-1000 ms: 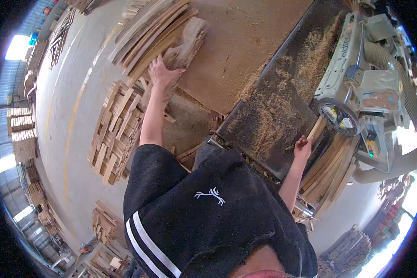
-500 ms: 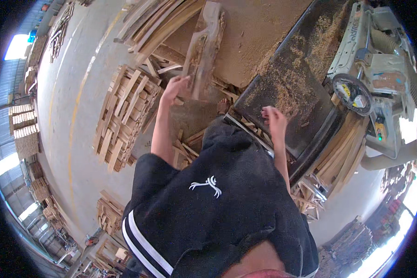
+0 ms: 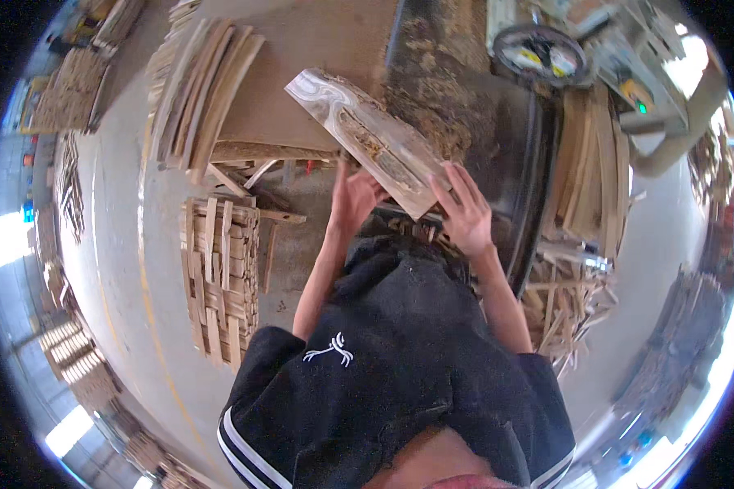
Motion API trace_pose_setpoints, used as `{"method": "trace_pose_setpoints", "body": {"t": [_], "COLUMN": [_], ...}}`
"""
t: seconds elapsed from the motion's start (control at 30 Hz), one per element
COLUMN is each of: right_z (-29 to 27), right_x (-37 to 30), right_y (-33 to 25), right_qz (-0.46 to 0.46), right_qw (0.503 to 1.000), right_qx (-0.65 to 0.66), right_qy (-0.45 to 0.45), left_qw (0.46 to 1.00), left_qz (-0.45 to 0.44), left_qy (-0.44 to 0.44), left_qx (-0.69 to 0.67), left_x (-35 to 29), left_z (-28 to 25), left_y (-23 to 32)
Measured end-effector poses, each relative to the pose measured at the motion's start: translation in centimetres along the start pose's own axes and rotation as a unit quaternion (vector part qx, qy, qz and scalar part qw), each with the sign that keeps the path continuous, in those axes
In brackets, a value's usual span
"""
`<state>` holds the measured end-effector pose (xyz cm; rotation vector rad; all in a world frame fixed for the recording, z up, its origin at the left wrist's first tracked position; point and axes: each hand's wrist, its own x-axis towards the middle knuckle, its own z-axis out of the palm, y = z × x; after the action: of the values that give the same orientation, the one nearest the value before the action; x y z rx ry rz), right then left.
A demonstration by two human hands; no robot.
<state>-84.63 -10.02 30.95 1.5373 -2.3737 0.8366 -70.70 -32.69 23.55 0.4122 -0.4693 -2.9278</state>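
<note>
The left hand (image 3: pixel 357 197) meets the near edge of a rough-edged wooden board (image 3: pixel 367 138), its fingers partly hidden; whether it grips cannot be told. The right hand (image 3: pixel 465 213) is spread wide, fingertips at the board's nearer end. The board lies slantwise in front of the person's torso, over the border between a brown, dusty panel (image 3: pixel 281 122) and a black machine table (image 3: pixel 497 155) strewn with sawdust. Curved planks (image 3: pixel 204 98) rest at the panel's left; more planks (image 3: pixel 583 163) lie right of the table, below a handwheel (image 3: pixel 540 55) bearing yellow and white labels, their print too small to read. A white emblem (image 3: pixel 330 350) marks the black shirt (image 3: pixel 408 342). Leftward, stacked slats (image 3: pixel 220 277) stand on a grey floor (image 3: pixel 126 277) with a yellow line (image 3: pixel 160 350).
</note>
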Motion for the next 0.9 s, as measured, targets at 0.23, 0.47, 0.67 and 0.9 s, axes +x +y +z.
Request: {"method": "trace_pose_setpoints", "body": {"t": [0.23, 0.47, 0.67, 0.9], "right_z": [-6.6, -5.0, 3.7, 4.5], "right_x": [-10.7, -20.1, -25.7, -20.4], "right_y": [-1.3, -2.8, -0.8, 1.8], "right_qz": [0.092, 0.49, 0.573, 0.689], "right_qw": [0.994, 0.853, 0.723, 0.507], "right_qx": [-0.053, 0.147, 0.368, 0.494], "right_qy": [-0.029, -0.1, 0.116, 0.155], "left_qw": [0.988, 0.842, 0.366, 0.285], "left_qz": [0.084, -0.041, 0.094, 0.109], "left_qy": [0.125, 0.002, -0.153, -0.169], "left_qx": [-0.028, 0.538, 0.913, 0.937], "left_x": [7.3, 7.5, 8.6, 15.3], "left_z": [1.0, 5.7, 8.4, 10.5], "left_y": [-4.4, -10.2, -14.3, -16.5]}}
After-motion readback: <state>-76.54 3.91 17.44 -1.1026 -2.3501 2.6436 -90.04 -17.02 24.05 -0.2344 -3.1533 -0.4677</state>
